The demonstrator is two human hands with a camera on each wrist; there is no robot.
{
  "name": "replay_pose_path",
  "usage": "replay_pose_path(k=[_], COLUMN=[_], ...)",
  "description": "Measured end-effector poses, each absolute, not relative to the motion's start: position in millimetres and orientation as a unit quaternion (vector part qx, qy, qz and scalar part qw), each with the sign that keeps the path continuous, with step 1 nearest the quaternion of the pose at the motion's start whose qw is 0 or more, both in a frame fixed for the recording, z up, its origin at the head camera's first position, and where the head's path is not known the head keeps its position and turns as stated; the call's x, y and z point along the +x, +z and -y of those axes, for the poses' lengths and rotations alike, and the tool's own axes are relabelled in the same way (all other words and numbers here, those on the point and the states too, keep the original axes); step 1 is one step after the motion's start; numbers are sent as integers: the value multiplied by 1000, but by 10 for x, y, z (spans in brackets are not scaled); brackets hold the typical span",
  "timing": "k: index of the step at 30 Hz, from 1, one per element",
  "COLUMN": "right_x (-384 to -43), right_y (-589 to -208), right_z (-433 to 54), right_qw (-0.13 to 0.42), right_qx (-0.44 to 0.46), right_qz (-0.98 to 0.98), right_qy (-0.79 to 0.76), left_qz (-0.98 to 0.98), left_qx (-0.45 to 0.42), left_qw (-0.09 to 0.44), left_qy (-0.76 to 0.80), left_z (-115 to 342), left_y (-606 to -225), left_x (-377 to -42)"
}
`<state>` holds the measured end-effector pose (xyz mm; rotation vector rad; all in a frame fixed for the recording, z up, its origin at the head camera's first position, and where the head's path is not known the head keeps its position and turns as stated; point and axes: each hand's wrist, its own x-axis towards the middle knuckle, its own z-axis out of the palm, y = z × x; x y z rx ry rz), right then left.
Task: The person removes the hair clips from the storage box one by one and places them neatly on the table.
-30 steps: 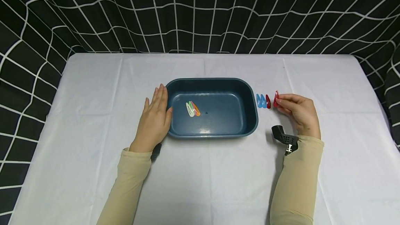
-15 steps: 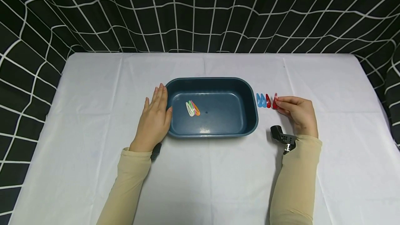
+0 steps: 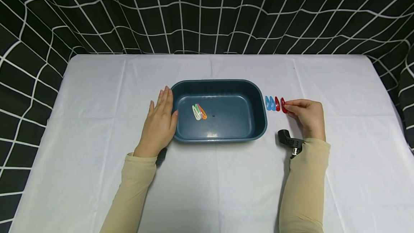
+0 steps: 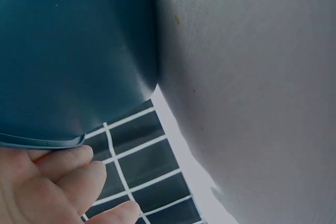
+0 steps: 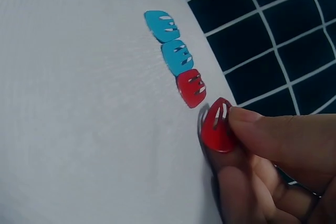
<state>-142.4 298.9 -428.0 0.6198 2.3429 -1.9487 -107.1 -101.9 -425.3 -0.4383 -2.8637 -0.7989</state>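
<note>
Between thumb and fingers, my right hand point(image 3: 305, 115) pinches a red snap hair clip point(image 5: 219, 127), close over the white cloth. Just left of it, a second red hair clip point(image 3: 277, 104) and two blue hair clips point(image 3: 270, 103) lie side by side in a row, plain in the right wrist view too. My left hand point(image 3: 157, 123) lies with straight fingers along the left rim of a dark blue plastic basin point(image 3: 226, 139); in the left wrist view its fingers touch the basin's rim point(image 4: 47, 142). Inside the basin sit white, green, pink and orange hair clips point(image 3: 199, 112), bunched left of centre.
The table point(image 3: 207, 190) is covered with a white cloth. Black fabric with a white grid point(image 3: 207, 13) stands behind it and at both sides. A black camera mount point(image 3: 289, 140) juts out from my right wrist.
My right hand has moved slightly left and brought the pinched red hair clip down near the row's right end. The left hand and the basin have stayed in place.
</note>
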Motion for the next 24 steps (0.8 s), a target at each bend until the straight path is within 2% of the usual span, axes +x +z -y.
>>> replay_pose_path(k=[15,24], right_x=[-1437,-1434], right_y=[-4293,-4317], right_z=[-2967,-2940], right_qw=[2,-23], right_qx=[196,202], right_qz=[-887,-895], right_qy=[-418,-398], left_qz=[950,948], left_qx=[-146,-146], left_qw=[67,70], left_qy=[-268,-273], left_z=[1023,1022], left_y=[-4248,-4252], left_x=[-1065,-1064])
